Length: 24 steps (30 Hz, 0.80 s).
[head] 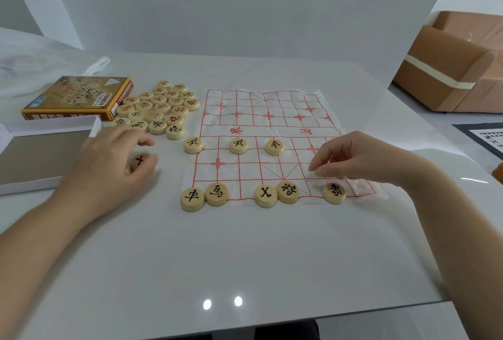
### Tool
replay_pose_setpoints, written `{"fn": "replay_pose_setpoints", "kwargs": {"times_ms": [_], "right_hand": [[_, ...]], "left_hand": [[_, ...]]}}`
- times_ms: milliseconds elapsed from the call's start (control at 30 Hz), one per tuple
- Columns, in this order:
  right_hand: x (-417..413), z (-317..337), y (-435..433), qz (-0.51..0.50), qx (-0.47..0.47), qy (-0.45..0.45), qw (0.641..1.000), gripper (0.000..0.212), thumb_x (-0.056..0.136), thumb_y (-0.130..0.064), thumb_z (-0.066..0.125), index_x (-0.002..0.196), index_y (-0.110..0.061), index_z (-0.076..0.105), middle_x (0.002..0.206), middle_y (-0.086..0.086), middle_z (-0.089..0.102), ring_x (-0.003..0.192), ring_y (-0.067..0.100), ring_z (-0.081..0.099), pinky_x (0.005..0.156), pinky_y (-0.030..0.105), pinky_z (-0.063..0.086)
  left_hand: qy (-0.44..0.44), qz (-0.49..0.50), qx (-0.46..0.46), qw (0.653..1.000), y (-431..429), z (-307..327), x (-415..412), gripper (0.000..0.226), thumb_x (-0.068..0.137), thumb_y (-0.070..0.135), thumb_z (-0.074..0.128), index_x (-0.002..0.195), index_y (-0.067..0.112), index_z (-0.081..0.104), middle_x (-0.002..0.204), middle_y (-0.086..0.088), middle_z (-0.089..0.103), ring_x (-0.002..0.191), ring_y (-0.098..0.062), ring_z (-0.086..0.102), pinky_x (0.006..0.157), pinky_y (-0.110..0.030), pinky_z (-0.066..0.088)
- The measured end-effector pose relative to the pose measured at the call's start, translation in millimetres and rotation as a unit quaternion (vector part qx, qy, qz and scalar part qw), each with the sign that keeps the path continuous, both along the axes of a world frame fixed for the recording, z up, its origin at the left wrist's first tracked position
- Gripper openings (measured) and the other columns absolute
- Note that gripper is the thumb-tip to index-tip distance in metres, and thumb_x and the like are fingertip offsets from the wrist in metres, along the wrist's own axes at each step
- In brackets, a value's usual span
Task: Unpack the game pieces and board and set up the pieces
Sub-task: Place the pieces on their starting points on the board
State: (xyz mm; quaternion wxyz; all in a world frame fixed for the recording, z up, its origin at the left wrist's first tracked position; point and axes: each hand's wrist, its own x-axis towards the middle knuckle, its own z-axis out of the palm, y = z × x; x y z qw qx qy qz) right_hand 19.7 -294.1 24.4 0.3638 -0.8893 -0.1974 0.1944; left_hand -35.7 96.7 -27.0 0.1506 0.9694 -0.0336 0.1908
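Now our left hand (114, 160) pinches a wooden piece (138, 162) left of the board (272, 133); our right hand (359, 158) hovers over the board's near right corner, fingers loosely curled, empty.

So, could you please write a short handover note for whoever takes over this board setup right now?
Left hand: holds one black-marked piece between its fingers, left of the board.
Right hand: empty, fingers loosely curled over the board's near right corner.
Board: thin sheet spread flat on the table.
Done: five black pieces on the near row, three on the pawn row.
Left: gaps in the near row; the far half is empty. Unplaced pieces sit in a pile beside the printed box; the white tray lies near the left hand.
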Motion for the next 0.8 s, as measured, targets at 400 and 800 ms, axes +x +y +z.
{"fn": "replay_pose_setpoints", "kwargs": {"times_ms": [400,800], "right_hand": [[4.9,7.4,77.3,0.015,0.050,-0.064,0.997,0.011,0.091,-0.018,0.064,0.096,-0.022,0.073,0.081,-0.003,0.072,0.058,0.002,0.052,0.052,0.012,0.042],[3.8,3.4,93.6,-0.047,0.171,-0.028,0.984,0.008,0.090,-0.011,0.064,0.096,-0.011,0.069,0.080,0.000,0.073,0.060,0.010,0.052,0.052,0.022,0.043]], "left_hand": [[0.062,-0.003,0.065,0.996,4.4,2.1,-2.2,0.029,0.086,0.054,0.050,0.099,0.028,0.057,0.108,0.013,0.054,0.111,-0.025,0.049,0.073,-0.037,0.045],[-0.081,-0.113,-0.013,0.990,-18.9,9.4,0.9,0.051,0.077,0.062,0.052,0.112,0.025,0.058,0.097,0.019,0.051,0.072,0.006,0.050,0.055,-0.012,0.032]]}}
